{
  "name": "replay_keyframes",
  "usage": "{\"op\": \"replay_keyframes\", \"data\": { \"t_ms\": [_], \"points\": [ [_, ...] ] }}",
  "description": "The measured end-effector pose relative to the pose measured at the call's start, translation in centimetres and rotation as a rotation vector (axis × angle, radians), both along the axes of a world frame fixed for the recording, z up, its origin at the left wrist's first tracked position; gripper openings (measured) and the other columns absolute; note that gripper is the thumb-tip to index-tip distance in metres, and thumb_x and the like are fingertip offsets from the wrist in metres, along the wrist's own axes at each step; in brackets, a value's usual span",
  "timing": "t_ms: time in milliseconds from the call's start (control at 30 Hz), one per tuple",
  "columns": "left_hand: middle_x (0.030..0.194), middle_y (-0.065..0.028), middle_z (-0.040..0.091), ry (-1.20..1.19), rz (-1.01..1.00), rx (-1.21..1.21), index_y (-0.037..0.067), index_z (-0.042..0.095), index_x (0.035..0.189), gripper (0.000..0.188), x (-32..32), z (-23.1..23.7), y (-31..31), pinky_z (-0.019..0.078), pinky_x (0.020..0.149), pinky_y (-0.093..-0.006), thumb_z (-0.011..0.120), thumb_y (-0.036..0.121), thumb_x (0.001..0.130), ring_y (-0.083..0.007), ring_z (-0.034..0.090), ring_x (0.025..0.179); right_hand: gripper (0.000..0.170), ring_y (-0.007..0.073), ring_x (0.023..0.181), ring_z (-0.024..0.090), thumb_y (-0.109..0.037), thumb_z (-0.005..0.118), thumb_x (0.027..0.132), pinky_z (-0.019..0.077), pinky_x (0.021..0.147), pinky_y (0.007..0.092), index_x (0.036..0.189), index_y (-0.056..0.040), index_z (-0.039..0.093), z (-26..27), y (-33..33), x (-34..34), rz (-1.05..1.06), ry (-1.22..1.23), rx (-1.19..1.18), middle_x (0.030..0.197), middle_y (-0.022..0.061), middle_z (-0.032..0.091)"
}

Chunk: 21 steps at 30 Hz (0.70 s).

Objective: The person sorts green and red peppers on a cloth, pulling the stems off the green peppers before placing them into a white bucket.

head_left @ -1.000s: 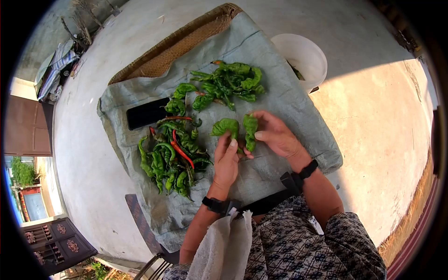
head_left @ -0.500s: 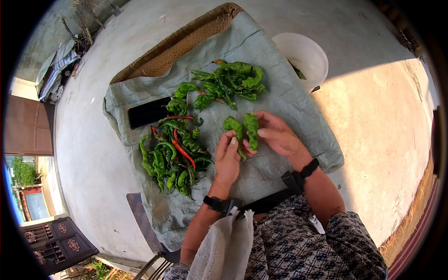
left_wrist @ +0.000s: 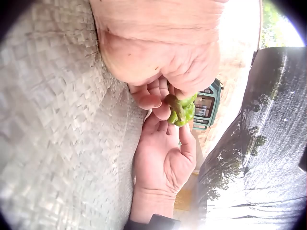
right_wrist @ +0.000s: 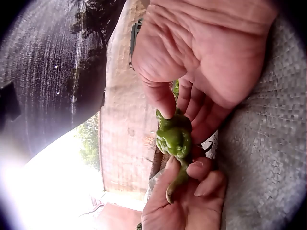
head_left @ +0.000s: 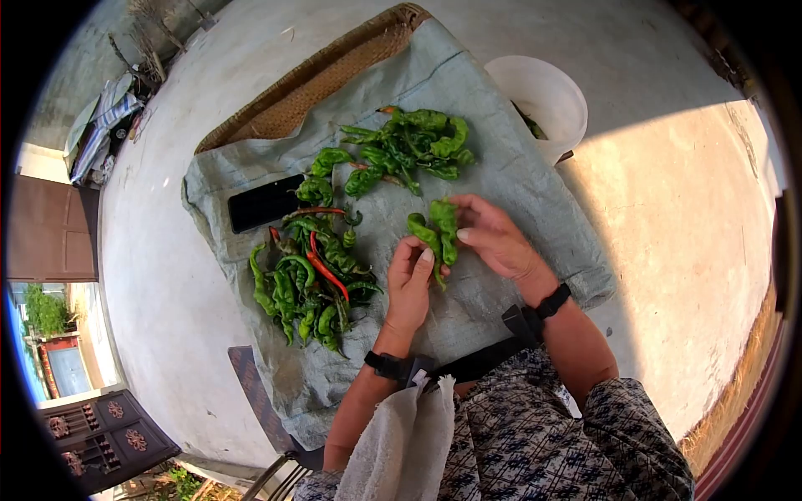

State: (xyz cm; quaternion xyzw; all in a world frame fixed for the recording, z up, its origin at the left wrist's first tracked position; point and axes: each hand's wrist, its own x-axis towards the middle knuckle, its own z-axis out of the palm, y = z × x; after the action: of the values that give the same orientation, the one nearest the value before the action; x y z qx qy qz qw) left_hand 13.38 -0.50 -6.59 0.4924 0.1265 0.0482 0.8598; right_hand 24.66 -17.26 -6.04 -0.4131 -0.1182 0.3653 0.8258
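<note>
My left hand (head_left: 408, 292) pinches a curved green pepper (head_left: 423, 230) between thumb and fingers, its narrow end pointing down. Beside it, my right hand (head_left: 499, 244) grips a second wrinkled green pepper (head_left: 444, 222). The two peppers stand side by side and overlap in the head view. In the right wrist view, a glossy pepper (right_wrist: 173, 139) lies between both hands' fingertips. From the left wrist, only part of the green peppers (left_wrist: 183, 111) shows past the fingers. Left of the hands lies a pile of green peppers (head_left: 284, 292) with some red ones.
A second pepper pile (head_left: 418, 142) lies farther back on the grey woven sheet (head_left: 518, 200). A black phone (head_left: 263, 204) rests by the left pile. The sheet covers a woven basket tray (head_left: 317, 79). A white bucket (head_left: 560, 100) stands beyond the right edge.
The pepper in my left hand has moved right and turned more upright, closing up to the one in my right hand. The right hand has barely moved; both piles look the same.
</note>
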Motion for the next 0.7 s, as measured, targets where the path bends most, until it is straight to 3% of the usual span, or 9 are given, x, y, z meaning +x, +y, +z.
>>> {"op": "replay_keyframes", "data": {
  "t_ms": [200,400,500,700],
  "points": [
    [0.112,-0.0023,0.061,0.009,0.008,-0.026,0.007,0.056,0.125,0.017,0.0,0.3,-0.1,0.0553,0.085,-0.0298,0.059,0.015,0.111,-0.0136,0.063,0.095,0.055,0.0202,0.127,0.060,-0.009,0.066,0.096,0.0473,0.111,0.0363,0.149,0.0012,0.053,0.8,0.0,0.0,0.042,-0.049,0.013,0.134,0.0106,0.065],
    [0.110,-0.0026,0.063,-0.029,-0.005,0.021,0.007,0.057,0.121,0.015,-0.1,0.0,0.1,0.0540,0.080,-0.0288,0.062,0.013,0.109,-0.0135,0.063,0.089,0.058,0.0196,0.129,0.059,-0.010,0.064,0.096,0.0458,0.112,0.0355,0.151,0.0028,0.052,0.3,0.0,0.0,0.042,-0.059,-0.003,0.140,0.0111,0.064],
    [0.109,-0.0024,0.063,-0.031,0.014,0.029,0.006,0.058,0.119,0.014,-0.1,0.2,0.0,0.0539,0.078,-0.0285,0.063,0.012,0.108,-0.0131,0.063,0.087,0.063,0.0226,0.134,0.057,-0.013,0.067,0.096,0.0463,0.113,0.0382,0.154,0.0024,0.047,0.7,0.0,0.2,0.066,-0.136,-0.076,0.143,0.0123,0.061],
    [0.107,-0.0021,0.065,-0.034,0.004,0.083,0.006,0.059,0.117,0.016,-0.1,-0.1,0.0,0.0538,0.077,-0.0264,0.068,0.007,0.104,-0.0113,0.063,0.086,0.064,0.0155,0.125,0.059,-0.015,0.082,0.092,0.0489,0.107,0.0333,0.147,0.0007,0.053,1.0,0.6,-0.3,0.022,-0.311,-0.150,0.134,0.0072,0.064]
  ]
}}
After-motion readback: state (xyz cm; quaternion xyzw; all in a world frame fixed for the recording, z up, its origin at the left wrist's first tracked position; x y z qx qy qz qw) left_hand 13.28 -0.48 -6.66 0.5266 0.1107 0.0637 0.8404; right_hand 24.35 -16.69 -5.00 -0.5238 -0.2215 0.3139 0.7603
